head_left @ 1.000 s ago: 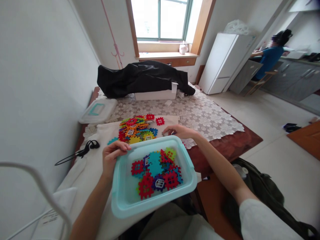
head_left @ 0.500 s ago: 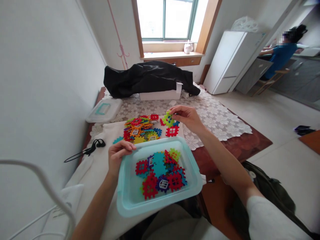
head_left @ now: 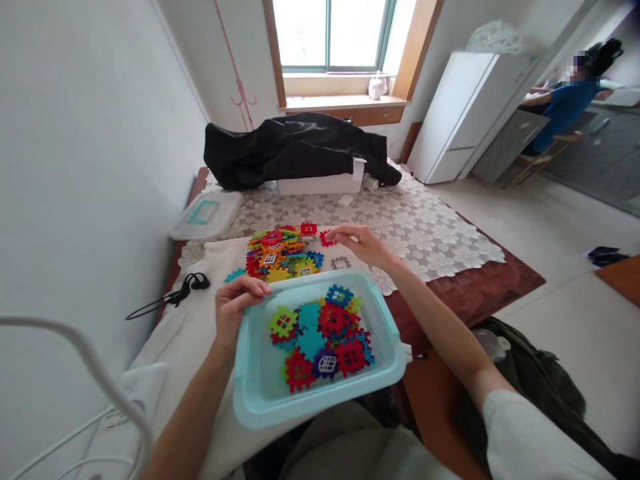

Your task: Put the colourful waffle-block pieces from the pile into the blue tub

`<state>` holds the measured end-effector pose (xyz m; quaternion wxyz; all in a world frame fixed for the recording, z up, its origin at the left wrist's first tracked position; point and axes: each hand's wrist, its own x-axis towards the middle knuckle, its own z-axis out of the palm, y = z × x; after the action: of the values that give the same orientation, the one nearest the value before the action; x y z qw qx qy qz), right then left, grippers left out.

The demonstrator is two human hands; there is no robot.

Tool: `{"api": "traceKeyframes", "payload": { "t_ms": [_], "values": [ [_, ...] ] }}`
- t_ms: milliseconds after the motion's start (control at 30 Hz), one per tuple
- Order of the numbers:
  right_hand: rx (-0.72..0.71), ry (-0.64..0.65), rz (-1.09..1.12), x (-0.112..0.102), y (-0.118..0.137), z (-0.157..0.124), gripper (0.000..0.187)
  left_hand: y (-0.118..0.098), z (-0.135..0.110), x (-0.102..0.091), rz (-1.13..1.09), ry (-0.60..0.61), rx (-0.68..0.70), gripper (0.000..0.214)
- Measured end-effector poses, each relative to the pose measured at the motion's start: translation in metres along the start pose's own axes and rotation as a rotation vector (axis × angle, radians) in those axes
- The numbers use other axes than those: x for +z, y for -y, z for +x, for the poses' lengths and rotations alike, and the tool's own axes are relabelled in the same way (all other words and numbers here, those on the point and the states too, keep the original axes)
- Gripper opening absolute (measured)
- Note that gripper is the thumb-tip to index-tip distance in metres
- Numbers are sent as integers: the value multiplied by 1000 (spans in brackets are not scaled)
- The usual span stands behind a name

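My left hand (head_left: 235,308) grips the left rim of a light blue plastic tub (head_left: 260,393) that rests at the table's near edge. Inside the tub lie several toothed plastic tiles (head_left: 323,330) in red, teal, green, blue and purple. My right hand (head_left: 357,241) reaches over the tub to the white cloth, fingers curled and pinching at a red tile (head_left: 327,238). Left of it lies a pile of colourful tiles (head_left: 279,253). A single grey tile (head_left: 341,263) lies just beyond the tub.
A black earphone cable (head_left: 170,297) lies left of the tub. The tub's lid (head_left: 206,215) sits by the wall. A black bag (head_left: 295,150) on a white box crosses the far table. A person in blue sits at a counter at the far right (head_left: 563,110).
My right hand lifted a green and a blue tile, which now lie in the tub with a red one. The hand has gone back to the cloth at a red tile.
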<state>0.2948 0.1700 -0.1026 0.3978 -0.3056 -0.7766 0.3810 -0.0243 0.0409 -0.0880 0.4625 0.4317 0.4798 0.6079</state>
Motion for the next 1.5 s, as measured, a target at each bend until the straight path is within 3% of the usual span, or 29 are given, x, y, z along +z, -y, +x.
{"api": "traceKeyframes", "payload": {
  "t_ms": [67,133,233,400,467,600,767,933,1200,1367,1433,1500],
  "values": [
    [93,33,-216,-2,-24,-3,40,0,0,0,0,3,-3,6],
    [163,168,-412,-2,-36,-9,39,0,0,0,-2,-2,-7,6],
    [204,372,-557,-2,-33,-17,46,1,0,0,-1,-9,-5,7],
    [201,503,-549,-2,-15,-23,40,1,1,0,-23,2,-16,8],
    [206,503,-516,-1,-12,-26,38,0,2,1,-22,5,-15,9],
    [278,486,-479,5,-7,-30,53,0,2,0,-23,5,-9,9],
    [274,514,-445,11,-1,-32,16,1,1,0,-15,4,0,9],
    [248,539,-395,11,3,-33,0,0,2,1,-21,12,0,9],
    [261,604,-436,2,3,-29,10,-2,2,3,-15,7,-2,9],
    [263,651,-371,-6,2,-26,6,-1,2,2,-12,6,-6,10],
    [242,594,-305,-5,-3,-24,4,0,2,2,-17,4,-4,9],
    [208,351,-215,-3,-10,-19,12,1,1,1,-16,5,1,9]
  ]
}}
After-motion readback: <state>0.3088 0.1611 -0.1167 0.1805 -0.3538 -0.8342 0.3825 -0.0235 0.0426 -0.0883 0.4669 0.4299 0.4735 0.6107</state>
